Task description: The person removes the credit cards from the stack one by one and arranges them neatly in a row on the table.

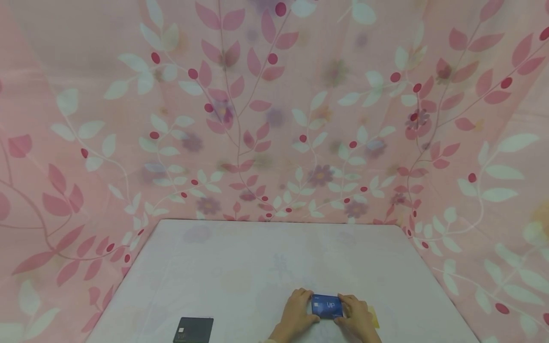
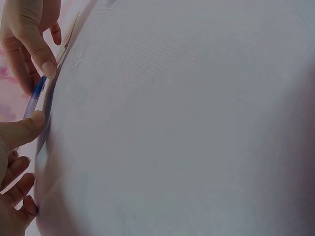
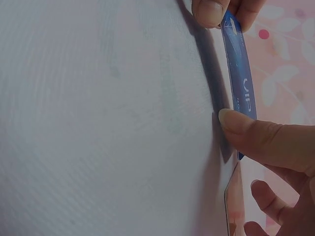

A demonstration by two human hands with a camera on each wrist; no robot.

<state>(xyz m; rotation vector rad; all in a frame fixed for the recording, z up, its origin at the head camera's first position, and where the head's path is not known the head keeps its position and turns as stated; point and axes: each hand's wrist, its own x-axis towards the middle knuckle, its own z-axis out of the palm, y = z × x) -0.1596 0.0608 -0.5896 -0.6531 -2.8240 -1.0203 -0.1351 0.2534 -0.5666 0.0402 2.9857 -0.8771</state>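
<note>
A blue card printed with "VIP" is held between both hands near the front of the white table, right of centre. My left hand pinches its left end between thumb and fingers. At the other end, the thumb and fingers of my right hand do the same. The right wrist view shows the card slightly bowed, its shadow falling on the table beside it. A yellow card-like piece lies partly hidden behind the right hand.
A black card with a chip lies on the white table at the front left, cut off by the frame's lower edge. Pink leaf-patterned cloth walls in the table at the back and both sides.
</note>
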